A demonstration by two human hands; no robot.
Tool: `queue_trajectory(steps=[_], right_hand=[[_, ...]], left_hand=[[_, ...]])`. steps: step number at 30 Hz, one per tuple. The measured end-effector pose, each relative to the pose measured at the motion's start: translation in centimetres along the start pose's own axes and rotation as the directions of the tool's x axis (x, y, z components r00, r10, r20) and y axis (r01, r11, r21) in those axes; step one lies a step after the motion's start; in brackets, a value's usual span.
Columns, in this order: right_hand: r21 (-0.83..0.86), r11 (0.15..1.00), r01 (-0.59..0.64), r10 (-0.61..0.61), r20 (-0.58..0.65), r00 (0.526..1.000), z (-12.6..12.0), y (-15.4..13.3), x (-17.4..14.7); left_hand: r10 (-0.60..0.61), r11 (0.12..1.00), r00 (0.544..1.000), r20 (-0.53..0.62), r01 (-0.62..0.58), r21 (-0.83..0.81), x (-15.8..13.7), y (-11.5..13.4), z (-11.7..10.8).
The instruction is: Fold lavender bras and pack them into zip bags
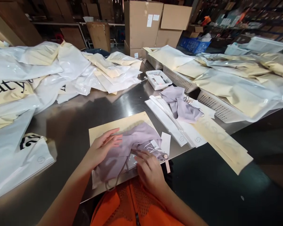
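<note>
A lilac garment [119, 152] with thin straps lies spread on a cream and clear plastic packet [141, 117] near the table's front edge. My left hand [105, 146] rests over its left part, fingers stretched out. At the garment's lower middle, my right hand [152, 169] has its fingers bent and closed on the cloth; the fingertips are partly hidden. Beside that hand lie a white hang tag [165, 142] and a small pinkish tag [167, 165]. A white label with a cord [154, 144] lies on the cloth.
Another lilac garment [181, 105] lies on flat white packets [169, 121] to the right, next to folded cream packets [221, 141]. Filled plastic bags [73, 62] heap on the left. White baskets [217, 106] hold more packets; a small white basket [159, 79] stands behind. Cardboard boxes [141, 28] stand beyond.
</note>
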State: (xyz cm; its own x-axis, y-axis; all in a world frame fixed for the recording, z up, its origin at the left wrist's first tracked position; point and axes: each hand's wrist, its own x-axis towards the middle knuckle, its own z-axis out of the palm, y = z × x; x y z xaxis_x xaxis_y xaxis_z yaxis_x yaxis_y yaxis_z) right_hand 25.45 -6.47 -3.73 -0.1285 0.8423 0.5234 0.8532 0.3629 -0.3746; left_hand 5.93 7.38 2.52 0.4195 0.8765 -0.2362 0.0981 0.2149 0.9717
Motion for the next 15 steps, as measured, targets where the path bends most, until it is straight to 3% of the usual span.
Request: queue_trajectory(steps=[3,5,9,11,12,13,15], right_hand=[[-0.179,0.973,0.145,-0.107,0.205,0.973,1.4,0.9,3.1],[-0.226,0.955,0.192,-0.107,0.341,0.934,2.7,1.3,5.4],[-0.185,0.974,0.132,-0.014,0.531,0.847,3.5,2.4,8.8],[-0.014,1.0,0.006,0.002,0.533,0.846,2.0,3.5,10.2],[0.116,0.99,-0.081,0.014,0.492,0.87,0.8,4.1,10.8],[0.263,0.949,-0.173,0.047,0.426,0.904,-0.5,4.8,11.5],[0.56,0.757,-0.336,0.223,0.262,0.939,-3.2,6.3,12.7]], left_hand=[[-0.021,0.999,0.989,-0.144,0.014,-0.049,-2.0,-1.2,-1.7],[-0.06,0.995,0.968,-0.243,0.039,-0.093,-3.7,-2.1,-2.9],[-0.181,0.975,0.894,-0.41,0.11,-0.192,-7.3,-4.2,-5.8],[-0.229,0.966,0.856,-0.463,0.14,-0.218,-9.1,-5.4,-7.4],[-0.237,0.965,0.841,-0.487,0.143,-0.222,-9.9,-6.2,-8.1],[-0.237,0.965,0.83,-0.506,0.139,-0.223,-10.5,-6.9,-8.8],[-0.227,0.967,0.825,-0.517,0.127,-0.222,-11.3,-8.5,-9.5]])
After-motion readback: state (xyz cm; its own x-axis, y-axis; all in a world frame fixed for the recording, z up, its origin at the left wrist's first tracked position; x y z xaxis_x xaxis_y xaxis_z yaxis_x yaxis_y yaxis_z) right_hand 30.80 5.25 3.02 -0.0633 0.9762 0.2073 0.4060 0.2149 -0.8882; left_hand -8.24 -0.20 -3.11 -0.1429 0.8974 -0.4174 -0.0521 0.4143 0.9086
